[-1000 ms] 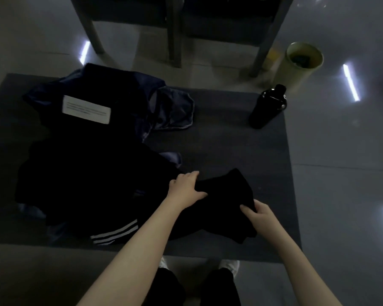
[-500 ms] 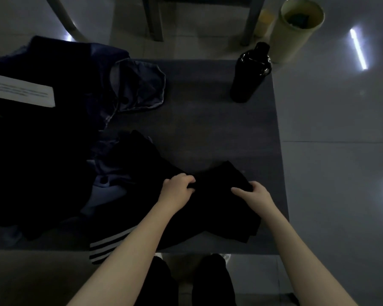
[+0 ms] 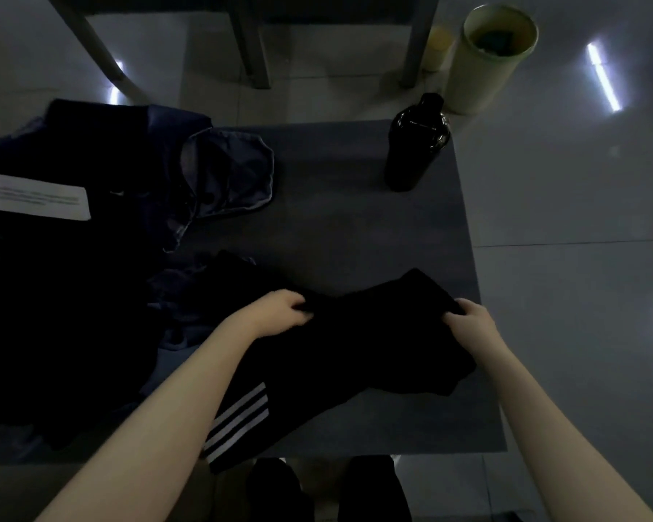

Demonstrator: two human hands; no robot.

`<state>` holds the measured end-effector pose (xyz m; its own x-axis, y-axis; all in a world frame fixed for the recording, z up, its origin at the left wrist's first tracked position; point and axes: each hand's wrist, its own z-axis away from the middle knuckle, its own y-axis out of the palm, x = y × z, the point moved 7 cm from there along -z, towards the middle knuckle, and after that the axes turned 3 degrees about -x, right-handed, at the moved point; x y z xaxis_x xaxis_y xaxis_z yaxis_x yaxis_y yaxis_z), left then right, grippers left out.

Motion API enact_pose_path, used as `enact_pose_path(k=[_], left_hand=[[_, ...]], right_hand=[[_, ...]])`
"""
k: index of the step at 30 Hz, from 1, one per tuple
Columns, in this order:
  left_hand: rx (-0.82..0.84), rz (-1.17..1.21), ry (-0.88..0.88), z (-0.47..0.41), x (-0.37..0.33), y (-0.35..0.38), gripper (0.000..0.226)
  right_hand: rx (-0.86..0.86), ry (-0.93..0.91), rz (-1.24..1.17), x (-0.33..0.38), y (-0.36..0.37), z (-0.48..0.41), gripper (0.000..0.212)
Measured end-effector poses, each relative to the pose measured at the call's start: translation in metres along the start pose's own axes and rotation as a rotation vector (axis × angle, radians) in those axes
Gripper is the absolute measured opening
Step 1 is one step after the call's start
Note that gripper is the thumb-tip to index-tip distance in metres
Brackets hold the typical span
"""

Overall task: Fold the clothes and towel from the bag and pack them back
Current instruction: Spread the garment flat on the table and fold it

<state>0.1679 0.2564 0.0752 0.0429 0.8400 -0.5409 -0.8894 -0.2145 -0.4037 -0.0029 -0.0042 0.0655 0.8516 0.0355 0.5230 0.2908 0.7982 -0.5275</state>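
Black cloth, my striped garment [image 3: 374, 333], lies at the near right of the grey mat [image 3: 336, 220], its right end close to the mat's right edge. Bare mat stretches beyond it toward the dark bottle [image 3: 415, 145] at the far right corner. My left hand [image 3: 279, 312] curls round a bunch of fabric mid-garment and my right hand [image 3: 468, 320] pinches the right end, both arms reaching forward. Left lies the navy bag [image 3: 110, 152] with its white label [image 3: 34, 196]. Beyond the mat are glossy floor, a pale bin [image 3: 487, 58] and chair legs [image 3: 249, 43].
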Motion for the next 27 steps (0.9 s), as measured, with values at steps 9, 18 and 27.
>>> enact_pose_path(k=[9, 18, 27], left_hand=[[0.24, -0.226, -0.064, -0.034, -0.078, -0.079, 0.028], [-0.708, -0.657, 0.171, -0.078, -0.112, -0.111, 0.044], [-0.405, -0.706, -0.02, -0.046, -0.01, -0.016, 0.068]], right_hand=[[0.028, 0.079, -0.1, 0.017, -0.015, -0.027, 0.013], [-0.174, -0.056, -0.219, 0.046, -0.016, -0.037, 0.042], [-0.067, 0.078, -0.15, -0.014, 0.011, -0.008, 0.066]])
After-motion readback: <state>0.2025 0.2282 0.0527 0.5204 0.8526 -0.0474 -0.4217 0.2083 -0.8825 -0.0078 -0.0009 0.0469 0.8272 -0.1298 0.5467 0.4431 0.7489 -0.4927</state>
